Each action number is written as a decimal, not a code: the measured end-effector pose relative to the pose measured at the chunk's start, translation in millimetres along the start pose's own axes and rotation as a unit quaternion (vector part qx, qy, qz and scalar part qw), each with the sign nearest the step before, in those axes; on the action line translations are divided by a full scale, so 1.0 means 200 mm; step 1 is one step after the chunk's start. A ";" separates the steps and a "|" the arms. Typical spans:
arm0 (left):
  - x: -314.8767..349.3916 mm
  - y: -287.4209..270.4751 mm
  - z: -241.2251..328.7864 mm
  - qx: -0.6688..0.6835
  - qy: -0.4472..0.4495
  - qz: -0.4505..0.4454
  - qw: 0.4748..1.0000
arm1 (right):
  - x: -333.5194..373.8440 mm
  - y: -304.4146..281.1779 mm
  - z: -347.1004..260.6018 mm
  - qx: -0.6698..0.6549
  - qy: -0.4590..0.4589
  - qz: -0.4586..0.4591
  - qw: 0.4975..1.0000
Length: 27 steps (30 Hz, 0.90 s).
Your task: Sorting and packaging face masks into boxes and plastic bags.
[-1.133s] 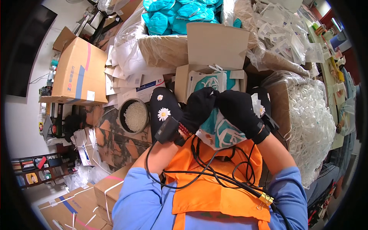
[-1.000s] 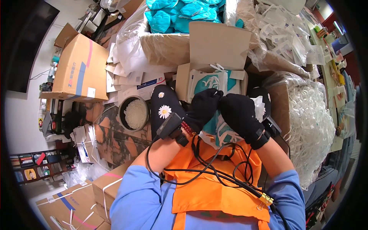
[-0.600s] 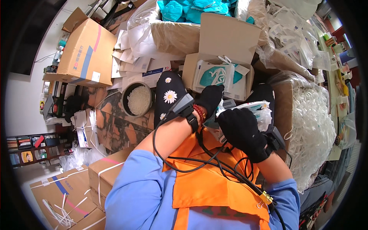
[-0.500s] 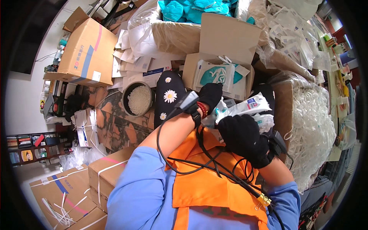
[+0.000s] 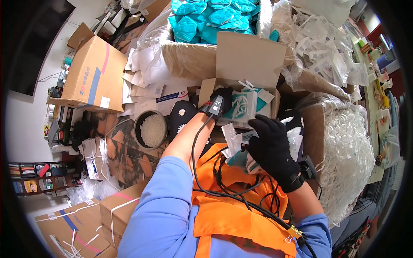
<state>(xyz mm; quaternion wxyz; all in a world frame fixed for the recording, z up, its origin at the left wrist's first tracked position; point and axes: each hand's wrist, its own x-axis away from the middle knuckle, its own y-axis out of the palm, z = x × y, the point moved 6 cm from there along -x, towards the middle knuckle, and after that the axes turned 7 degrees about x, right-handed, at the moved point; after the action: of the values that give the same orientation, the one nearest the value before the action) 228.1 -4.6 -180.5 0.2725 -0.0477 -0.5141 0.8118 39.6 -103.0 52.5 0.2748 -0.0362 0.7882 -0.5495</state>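
My left hand, in a black glove, reaches to the left inner side of an open cardboard carton. Its fingers are turned away and hidden. Beside it in the carton lie teal face masks with white ear loops. Over my lap, my black-gloved right hand is closed on a clear plastic packet with a grey printed patch. A teal mask with white loops shows below that packet. Cables run from devices on both wrists across my orange apron.
Beyond the carton stands a plastic-lined box heaped with teal masks. To the right are clear packets and a box of white ear loops. A round bowl of white pellets sits left of my legs, near a large carton.
My left hand has moved left and away from my lap, to the carton's left side. The white-and-blue packet near my right hand is no longer in the same view; my right hand has shifted slightly.
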 end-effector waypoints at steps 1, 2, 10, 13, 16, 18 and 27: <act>0.00 0.00 0.02 -0.025 -0.006 -0.039 0.999 | -0.02 0.00 0.01 -0.032 0.003 0.037 0.999; -0.01 -0.02 0.02 -0.036 -0.018 -0.073 0.997 | -0.01 0.09 0.04 -0.036 -0.033 -0.054 0.997; 0.14 -0.11 0.09 0.014 0.074 -0.060 0.995 | -0.06 0.22 0.13 -0.054 0.054 -0.041 0.996; 0.31 -0.31 0.33 0.161 0.158 -0.079 0.971 | -0.12 0.21 0.14 0.046 0.014 0.019 0.999; 0.39 -0.39 0.39 0.189 0.215 -0.062 0.956 | -0.14 0.30 0.20 0.006 0.040 -0.058 0.997; 0.44 -0.42 0.38 0.237 0.176 -0.071 0.953 | -0.11 0.36 0.24 -0.008 0.076 -0.126 0.989; 0.51 -0.22 0.31 0.563 0.086 -0.015 0.822 | -0.05 0.30 0.28 -0.103 0.157 0.055 0.981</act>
<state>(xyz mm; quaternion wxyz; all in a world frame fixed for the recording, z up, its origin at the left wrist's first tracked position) 138.1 9.5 -92.4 0.3071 0.0520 0.0567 0.9486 89.8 -123.3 -10.2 0.1718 0.0659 0.8746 -0.4485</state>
